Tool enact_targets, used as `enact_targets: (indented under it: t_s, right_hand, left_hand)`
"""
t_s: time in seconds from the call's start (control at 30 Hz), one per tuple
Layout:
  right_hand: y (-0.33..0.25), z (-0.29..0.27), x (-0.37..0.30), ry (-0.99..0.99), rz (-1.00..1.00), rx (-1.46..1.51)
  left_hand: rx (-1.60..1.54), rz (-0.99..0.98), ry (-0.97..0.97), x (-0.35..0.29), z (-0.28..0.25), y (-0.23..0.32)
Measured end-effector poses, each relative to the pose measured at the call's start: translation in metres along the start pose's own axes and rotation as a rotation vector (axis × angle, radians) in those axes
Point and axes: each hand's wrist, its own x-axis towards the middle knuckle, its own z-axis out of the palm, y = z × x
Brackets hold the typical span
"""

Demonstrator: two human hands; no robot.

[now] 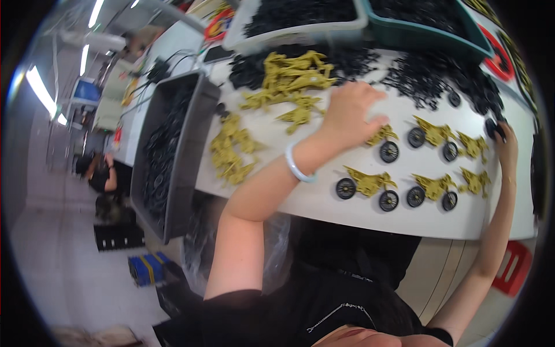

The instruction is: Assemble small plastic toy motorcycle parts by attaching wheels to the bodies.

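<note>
Bikes (369, 184), yellow ones, lie in two rows at the right of the frame; in the near row two wear wheels (346, 188), the rightmost shows none. At the far row my left hand (351, 113) arches over the leftmost, fingers apart; I cannot tell whether they touch it. Near the right edge, my right hand (506, 144) is clamped on dark pieces (492, 129), probably loose wheels. I judge wheel fitting is in hand; the next move calls for lining one up with a bare bike. Beyond, upper centre, is a yellow heap (298, 75), below a white bin (303, 30)
</note>
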Motion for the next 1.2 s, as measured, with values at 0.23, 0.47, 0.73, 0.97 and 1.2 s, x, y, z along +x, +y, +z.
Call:
enact_targets:
  t_s: [0.23, 0.47, 0.73, 0.97, 1.2]
  right_hand:
    - [-0.005, 0.018, -0.008, -0.064, -0.025, 0.078]
    - [-0.039, -0.018, -0.033, -0.093, 0.127, 0.247]
    - [-0.073, -0.052, -0.064, 0.002, 0.181, -0.079]
    - [-0.123, -0.093, -0.115, -0.003, 0.145, 0.335]
    - [-0.149, -0.090, -0.146, -0.057, 0.017, 0.310]
  left_hand:
    - [0.715, -0.695, 0.253, -0.090, -0.154, -0.187]
    - [0.933, -0.876, -0.184, -0.109, -0.152, -0.221]
    - [0.791, -0.794, -0.095, -0.132, -0.173, -0.271]
    - [0.725, -0.569, 0.198, -0.093, -0.161, -0.204]
    - [-0.021, -0.193, 0.020, -0.014, -0.063, -0.010]
